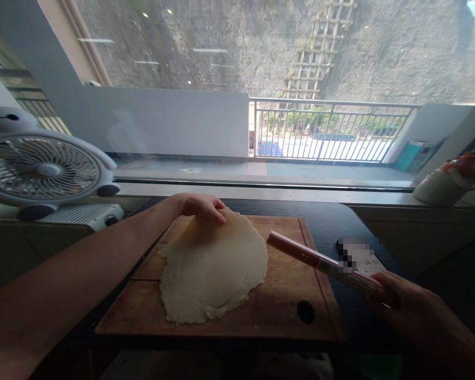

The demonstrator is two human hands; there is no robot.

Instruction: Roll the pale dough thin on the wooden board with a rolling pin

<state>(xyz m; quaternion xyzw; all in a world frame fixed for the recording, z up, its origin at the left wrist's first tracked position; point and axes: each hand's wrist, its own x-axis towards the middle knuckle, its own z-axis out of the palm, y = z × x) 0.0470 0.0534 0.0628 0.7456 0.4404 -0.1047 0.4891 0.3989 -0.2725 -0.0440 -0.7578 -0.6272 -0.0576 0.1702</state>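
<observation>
A flattened sheet of pale dough (217,274) with ragged edges lies on a wooden cutting board (122,309). My left hand (206,207) is closed on the dough's far edge, thumb on top, and the sheet looks slightly raised there. In my right hand (396,295) is a rolling pin (301,250), gripped by its near end. It appears to be in a clear wrapper with a label. The pin's far end points left over the board's right side, apart from the dough.
Beneath the board is a dark table (332,221). A phone-like device (366,258) with a blurred screen lies behind the rolling pin. At left stands a white fan (47,169); a pale pot (439,187) sits on the sill at right. A large window fills the background.
</observation>
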